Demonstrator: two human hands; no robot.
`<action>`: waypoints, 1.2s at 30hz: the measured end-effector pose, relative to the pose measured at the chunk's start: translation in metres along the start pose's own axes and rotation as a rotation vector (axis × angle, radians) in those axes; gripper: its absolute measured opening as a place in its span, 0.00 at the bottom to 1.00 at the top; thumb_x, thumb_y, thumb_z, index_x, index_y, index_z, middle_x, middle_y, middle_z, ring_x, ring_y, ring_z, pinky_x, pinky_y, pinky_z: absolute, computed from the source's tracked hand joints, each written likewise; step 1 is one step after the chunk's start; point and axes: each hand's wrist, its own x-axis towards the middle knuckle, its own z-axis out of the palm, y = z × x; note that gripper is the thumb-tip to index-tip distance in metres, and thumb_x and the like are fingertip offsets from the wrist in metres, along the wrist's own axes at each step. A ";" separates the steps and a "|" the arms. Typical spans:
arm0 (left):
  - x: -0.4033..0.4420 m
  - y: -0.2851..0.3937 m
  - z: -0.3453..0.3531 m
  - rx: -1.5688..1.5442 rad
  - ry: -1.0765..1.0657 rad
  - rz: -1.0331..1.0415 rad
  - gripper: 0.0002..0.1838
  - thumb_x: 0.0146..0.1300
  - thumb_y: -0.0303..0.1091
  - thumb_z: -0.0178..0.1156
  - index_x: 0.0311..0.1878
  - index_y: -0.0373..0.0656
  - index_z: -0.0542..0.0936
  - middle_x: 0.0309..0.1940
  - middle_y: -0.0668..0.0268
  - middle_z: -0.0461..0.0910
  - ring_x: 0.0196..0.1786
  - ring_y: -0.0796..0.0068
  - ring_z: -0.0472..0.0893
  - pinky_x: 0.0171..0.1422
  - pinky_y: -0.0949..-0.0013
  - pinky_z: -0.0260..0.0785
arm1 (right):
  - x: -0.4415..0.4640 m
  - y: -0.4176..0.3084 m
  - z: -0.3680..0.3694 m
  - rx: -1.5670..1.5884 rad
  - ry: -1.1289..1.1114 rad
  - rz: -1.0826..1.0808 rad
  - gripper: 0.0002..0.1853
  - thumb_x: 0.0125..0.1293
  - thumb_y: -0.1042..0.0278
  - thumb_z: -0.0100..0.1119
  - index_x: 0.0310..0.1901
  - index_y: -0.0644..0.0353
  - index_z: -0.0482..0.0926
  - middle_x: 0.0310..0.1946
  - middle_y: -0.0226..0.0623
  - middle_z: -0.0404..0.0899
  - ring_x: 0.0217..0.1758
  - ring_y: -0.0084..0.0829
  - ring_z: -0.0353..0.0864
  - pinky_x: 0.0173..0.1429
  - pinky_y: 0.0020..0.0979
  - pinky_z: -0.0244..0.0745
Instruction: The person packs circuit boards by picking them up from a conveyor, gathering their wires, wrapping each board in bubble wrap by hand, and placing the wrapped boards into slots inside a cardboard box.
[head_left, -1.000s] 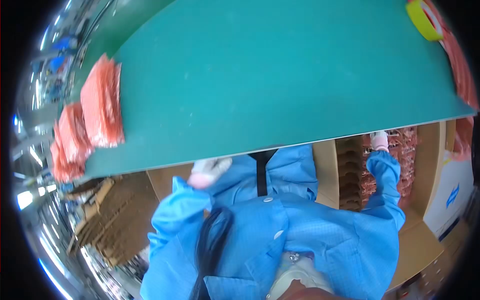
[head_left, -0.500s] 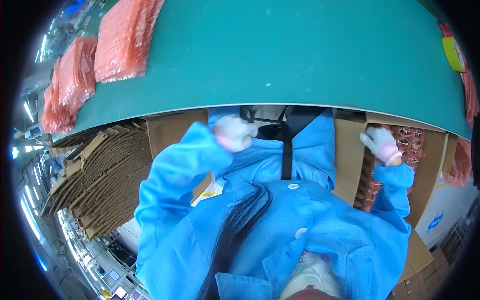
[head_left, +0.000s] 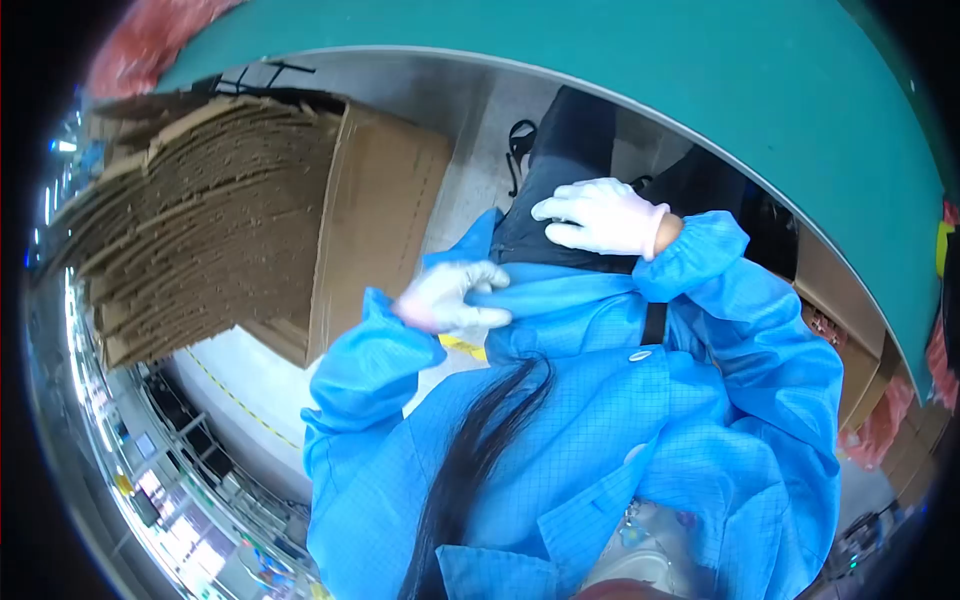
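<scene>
My left hand (head_left: 450, 297), in a white glove, is at the front of the blue coat (head_left: 570, 312), its thumb and fingers around a loose fold of the cloth near the lap. Beside it, my right hand (head_left: 605, 216), also gloved, lies over the dark trousers (head_left: 575, 145) with fingers stretched out and nothing in them. The coat's lower front is bunched up across the lap, so the trousers show.
A green worktable (head_left: 700, 60) curves across the top. To the left stands a cardboard box (head_left: 375, 200) packed with flat cardboard pieces (head_left: 220, 220). Pink bubble wrap (head_left: 150, 45) rests at the table's far left. Another box (head_left: 845, 325) stands at the right under the table edge.
The view has turned left and down. My right hand has moved from the right-hand box to the lap. My left hand is now at the coat, which no longer covers the trousers.
</scene>
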 end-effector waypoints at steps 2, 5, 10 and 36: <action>0.012 -0.006 -0.023 0.283 0.124 0.286 0.15 0.44 0.42 0.67 0.35 0.48 0.82 0.28 0.62 0.79 0.35 0.61 0.76 0.45 0.60 0.67 | 0.005 -0.021 -0.013 0.166 -0.137 0.057 0.25 0.58 0.48 0.54 0.53 0.55 0.72 0.38 0.42 0.78 0.43 0.45 0.78 0.47 0.42 0.72; 0.046 0.000 -0.042 0.589 0.713 0.393 0.14 0.43 0.38 0.66 0.35 0.48 0.80 0.30 0.65 0.77 0.40 0.59 0.75 0.52 0.58 0.65 | 0.012 -0.037 -0.007 0.304 -0.300 0.152 0.36 0.51 0.42 0.60 0.57 0.58 0.67 0.43 0.51 0.78 0.48 0.47 0.78 0.51 0.40 0.72; 0.039 0.022 -0.060 0.403 0.783 0.324 0.23 0.53 0.34 0.62 0.54 0.46 0.73 0.46 0.59 0.76 0.50 0.56 0.75 0.56 0.60 0.68 | 0.009 0.037 -0.016 0.024 0.105 0.717 0.34 0.53 0.50 0.60 0.62 0.50 0.62 0.45 0.50 0.78 0.50 0.48 0.77 0.53 0.44 0.71; 0.090 -0.129 0.001 0.148 -0.186 -0.113 0.27 0.65 0.52 0.48 0.54 0.37 0.75 0.50 0.52 0.77 0.58 0.61 0.73 0.63 0.64 0.60 | 0.031 -0.105 0.113 0.433 -0.403 -0.283 0.09 0.59 0.63 0.53 0.36 0.51 0.83 0.32 0.37 0.81 0.36 0.37 0.81 0.41 0.35 0.73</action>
